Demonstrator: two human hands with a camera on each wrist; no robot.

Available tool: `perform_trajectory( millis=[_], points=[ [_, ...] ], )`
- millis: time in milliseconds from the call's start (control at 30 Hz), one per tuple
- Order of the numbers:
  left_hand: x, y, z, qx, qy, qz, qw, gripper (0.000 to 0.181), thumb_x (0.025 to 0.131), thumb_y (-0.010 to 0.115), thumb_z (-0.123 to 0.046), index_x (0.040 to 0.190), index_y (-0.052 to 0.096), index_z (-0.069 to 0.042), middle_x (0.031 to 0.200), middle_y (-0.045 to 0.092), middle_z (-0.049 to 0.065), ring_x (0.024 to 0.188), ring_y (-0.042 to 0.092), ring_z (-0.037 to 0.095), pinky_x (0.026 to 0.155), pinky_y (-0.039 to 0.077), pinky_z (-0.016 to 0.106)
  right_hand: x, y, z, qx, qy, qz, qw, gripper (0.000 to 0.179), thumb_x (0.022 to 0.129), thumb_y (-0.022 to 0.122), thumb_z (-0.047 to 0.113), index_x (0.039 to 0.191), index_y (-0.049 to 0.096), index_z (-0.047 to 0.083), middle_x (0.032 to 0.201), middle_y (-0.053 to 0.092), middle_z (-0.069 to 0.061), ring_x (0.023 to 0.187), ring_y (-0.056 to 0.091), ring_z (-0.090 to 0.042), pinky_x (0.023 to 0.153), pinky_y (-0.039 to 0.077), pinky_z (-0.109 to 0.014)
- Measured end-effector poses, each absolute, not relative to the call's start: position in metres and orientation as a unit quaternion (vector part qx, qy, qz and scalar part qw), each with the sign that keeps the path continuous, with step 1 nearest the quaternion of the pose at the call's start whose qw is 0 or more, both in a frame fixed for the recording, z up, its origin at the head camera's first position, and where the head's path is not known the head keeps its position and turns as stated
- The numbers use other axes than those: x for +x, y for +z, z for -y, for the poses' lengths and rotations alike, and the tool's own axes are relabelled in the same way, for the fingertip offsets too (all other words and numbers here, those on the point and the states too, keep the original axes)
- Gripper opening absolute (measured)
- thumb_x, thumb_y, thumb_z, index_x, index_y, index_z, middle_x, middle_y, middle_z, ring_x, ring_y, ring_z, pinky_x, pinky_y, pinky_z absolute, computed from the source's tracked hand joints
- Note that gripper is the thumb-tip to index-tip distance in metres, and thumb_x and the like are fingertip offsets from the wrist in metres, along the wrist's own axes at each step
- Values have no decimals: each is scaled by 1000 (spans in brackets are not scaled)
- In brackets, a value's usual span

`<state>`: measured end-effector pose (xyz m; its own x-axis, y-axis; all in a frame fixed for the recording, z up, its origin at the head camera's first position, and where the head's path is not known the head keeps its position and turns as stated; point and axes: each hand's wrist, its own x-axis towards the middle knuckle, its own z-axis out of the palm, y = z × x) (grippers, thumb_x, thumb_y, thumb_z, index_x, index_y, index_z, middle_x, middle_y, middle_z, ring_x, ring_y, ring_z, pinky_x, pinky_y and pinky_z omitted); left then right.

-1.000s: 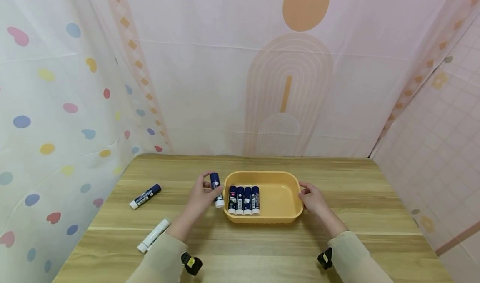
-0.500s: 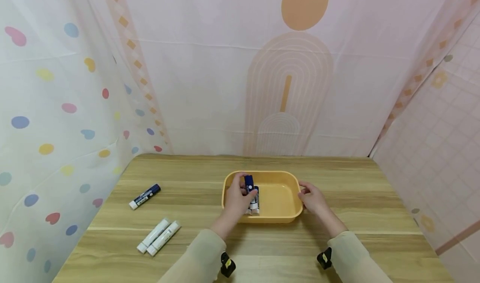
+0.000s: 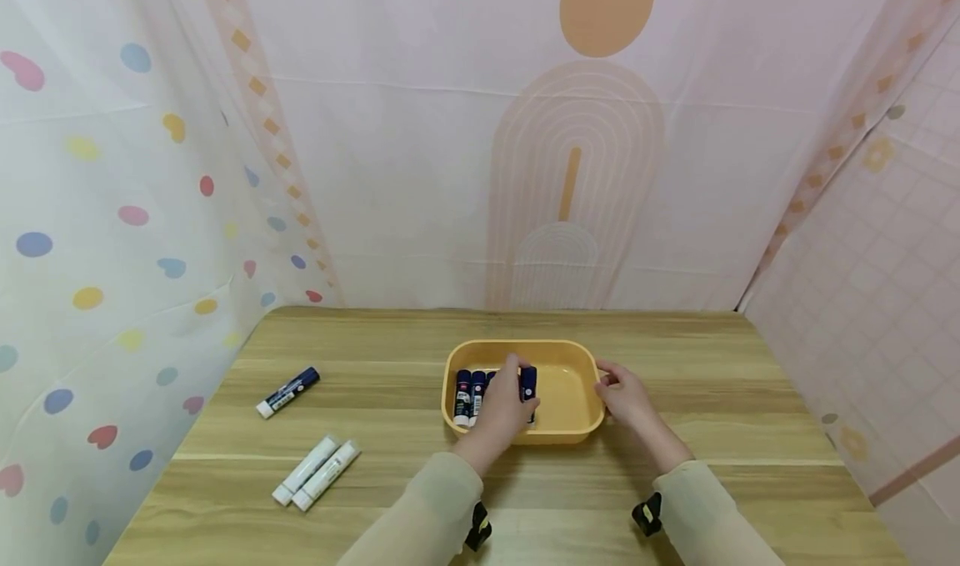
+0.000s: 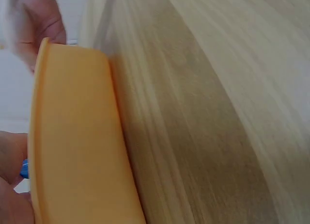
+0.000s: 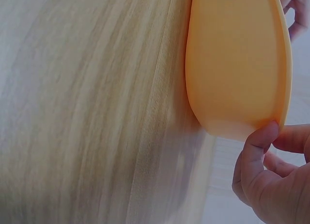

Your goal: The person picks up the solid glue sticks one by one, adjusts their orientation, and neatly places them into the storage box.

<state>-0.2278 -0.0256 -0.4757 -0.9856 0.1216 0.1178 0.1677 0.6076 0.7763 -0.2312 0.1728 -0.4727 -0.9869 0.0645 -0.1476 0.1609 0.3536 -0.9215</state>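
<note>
In the head view, my left hand (image 3: 501, 408) reaches into a yellow plastic tray (image 3: 566, 399) and grips a blue glue stick (image 3: 529, 383) with a white end. To its left, several more glue sticks (image 3: 462, 398) lie side by side in the tray, partly hidden by the hand. My right hand (image 3: 628, 398) pinches the tray's right rim. In the right wrist view, thumb and fingers of that right hand (image 5: 271, 178) meet at the tray's corner. The left wrist view shows mostly the tray's outer wall (image 4: 82, 132), with a bit of blue between the left hand's fingers.
A blue glue stick (image 3: 288, 393) with a white end lies on the wooden table (image 3: 375, 349) at the left. Nearer the front, two white glue sticks (image 3: 327, 476) lie side by side. Patterned curtains (image 3: 420, 174) hang behind and at both sides.
My left hand has carried the blue glue stick from left of the tray rightward and down into it, beside the other sticks. The right hand stays at the rim.
</note>
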Motion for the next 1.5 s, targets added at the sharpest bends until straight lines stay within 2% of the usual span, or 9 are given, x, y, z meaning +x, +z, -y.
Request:
perform_trajectory(
  millis=[133, 333, 533, 700, 933, 1133, 1500],
  points=[
    [-228, -476, 23, -93, -389, 916, 36, 50, 78, 75, -6, 118, 47, -12, 115, 62, 14, 103, 60, 27, 86, 51, 41, -231, -472, -172, 66, -562, -824, 41, 43, 91, 50, -3, 134, 45, -5, 97, 48, -15, 64, 49, -13, 52, 46, -22],
    [-232, -476, 21, -102, -292, 949, 63, 52, 77, 78, -20, 121, 50, -16, 111, 63, 11, 98, 61, 29, 77, 53, 42, -230, -471, -172, 64, -561, -825, 39, 42, 92, 50, -4, 134, 46, -6, 95, 49, -14, 65, 49, -12, 51, 45, -22],
    [-241, -480, 22, -103, -239, 963, 66, 57, 76, 79, -31, 124, 55, -13, 126, 50, 13, 113, 49, 29, 84, 51, 42, -230, -472, -173, 68, -563, -823, 39, 42, 91, 50, -4, 134, 46, -6, 95, 49, -13, 65, 49, -13, 51, 45, -22],
    [-247, -483, 23, -103, -189, 975, 57, 58, 76, 78, -39, 122, 59, -10, 132, 45, 13, 118, 45, 30, 90, 49, 44, -231, -473, -173, 72, -561, -824, 38, 42, 92, 51, -4, 133, 46, -5, 95, 48, -13, 67, 50, -15, 51, 45, -22],
    [-246, -482, 20, -104, -113, 988, 11, 60, 76, 74, -48, 120, 63, -8, 138, 41, 11, 126, 38, 29, 97, 44, 45, -229, -470, -172, 65, -523, -850, 26, 40, 91, 53, -1, 131, 49, -5, 94, 49, -13, 67, 50, -14, 53, 47, -24],
    [-246, -482, 19, -100, -104, 989, 8, 58, 77, 72, -51, 116, 66, -8, 136, 44, 10, 125, 38, 29, 100, 39, 49, -230, -471, -172, 67, -525, -848, 31, 41, 92, 52, -1, 132, 48, -4, 95, 49, -14, 70, 51, -16, 54, 48, -25],
    [-248, -485, 23, -97, -99, 990, 10, 63, 76, 71, -55, 121, 64, -12, 129, 48, 8, 119, 41, 26, 97, 39, 47, -231, -473, -172, 62, -523, -850, 21, 40, 91, 53, -1, 131, 50, -4, 94, 50, -13, 71, 52, -17, 52, 47, -23]
  ],
)
